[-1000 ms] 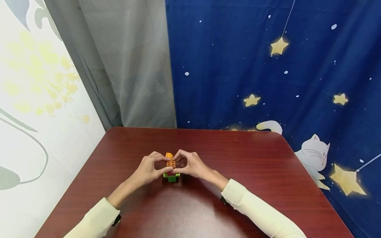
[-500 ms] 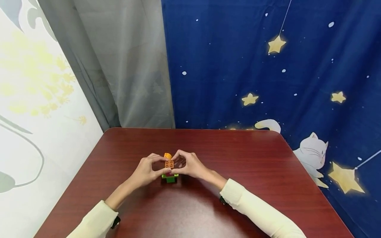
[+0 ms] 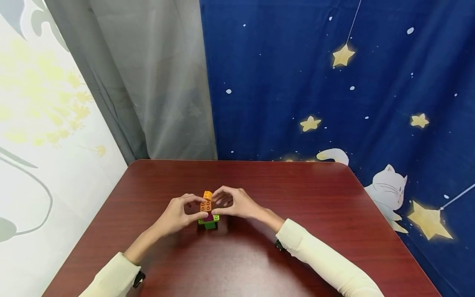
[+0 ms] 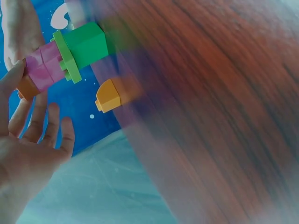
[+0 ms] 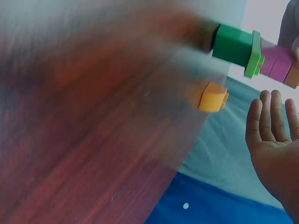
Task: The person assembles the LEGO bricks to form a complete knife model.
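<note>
A small stack of toy building bricks stands on the table in the head view. At its base is a green brick (image 4: 88, 44), with a lime plate (image 4: 67, 58) on it, then magenta bricks (image 4: 45, 66) and an orange brick (image 3: 205, 206) on top. My left hand (image 3: 175, 215) pinches that orange brick between thumb and fingers. On the stack's right side is my right hand (image 3: 239, 203), its fingers loosely bent and its thumb tip close to the bricks; contact there is unclear. Behind the stack lies a separate yellow-orange curved brick (image 3: 208, 195).
The dark red wooden table (image 3: 297, 194) reaches back to a grey curtain (image 3: 167, 82) and a blue star-patterned curtain (image 3: 267, 82). A pale patterned cloth (image 3: 44, 165) hangs along the left side.
My left hand has shifted slightly left, and the stack has turned a little with it. The fingers of my right hand have come away from the orange brick.
</note>
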The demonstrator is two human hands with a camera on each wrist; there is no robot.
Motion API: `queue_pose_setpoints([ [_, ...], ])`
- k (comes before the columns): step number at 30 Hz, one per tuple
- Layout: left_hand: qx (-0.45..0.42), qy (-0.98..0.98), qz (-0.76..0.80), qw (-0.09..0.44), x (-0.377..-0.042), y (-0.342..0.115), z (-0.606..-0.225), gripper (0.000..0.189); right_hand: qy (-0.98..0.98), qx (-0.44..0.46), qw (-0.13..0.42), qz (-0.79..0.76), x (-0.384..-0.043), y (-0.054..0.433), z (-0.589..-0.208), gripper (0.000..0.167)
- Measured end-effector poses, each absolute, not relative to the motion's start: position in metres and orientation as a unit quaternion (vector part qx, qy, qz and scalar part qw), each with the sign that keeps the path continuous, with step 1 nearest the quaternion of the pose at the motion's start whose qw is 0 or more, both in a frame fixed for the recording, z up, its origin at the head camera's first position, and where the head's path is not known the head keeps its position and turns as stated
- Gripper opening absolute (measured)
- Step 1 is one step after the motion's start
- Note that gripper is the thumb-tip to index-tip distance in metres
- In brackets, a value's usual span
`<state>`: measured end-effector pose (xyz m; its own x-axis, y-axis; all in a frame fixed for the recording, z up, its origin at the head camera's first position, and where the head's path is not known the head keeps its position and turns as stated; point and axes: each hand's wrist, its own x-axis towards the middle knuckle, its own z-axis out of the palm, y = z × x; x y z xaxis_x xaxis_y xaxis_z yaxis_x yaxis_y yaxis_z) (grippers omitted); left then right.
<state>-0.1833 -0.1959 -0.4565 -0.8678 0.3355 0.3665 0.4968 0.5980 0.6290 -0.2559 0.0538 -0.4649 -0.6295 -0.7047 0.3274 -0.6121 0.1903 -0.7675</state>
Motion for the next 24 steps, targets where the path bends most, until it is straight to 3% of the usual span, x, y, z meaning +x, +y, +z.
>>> queue_pose_setpoints([
  [10, -0.240, -0.884, -0.388, 0.104, -0.182, -0.193, -0.456, 0.036, 0.790, -0.422, 0.023, -0.445, -0.283, 0.049, -0.481, 0.041],
  [24, -0.241, -0.888, -0.374, 0.115, -0.183, -0.190, -0.458, 0.036, 0.812, -0.395, 0.026, -0.428, -0.306, 0.029, -0.496, 0.046],
])
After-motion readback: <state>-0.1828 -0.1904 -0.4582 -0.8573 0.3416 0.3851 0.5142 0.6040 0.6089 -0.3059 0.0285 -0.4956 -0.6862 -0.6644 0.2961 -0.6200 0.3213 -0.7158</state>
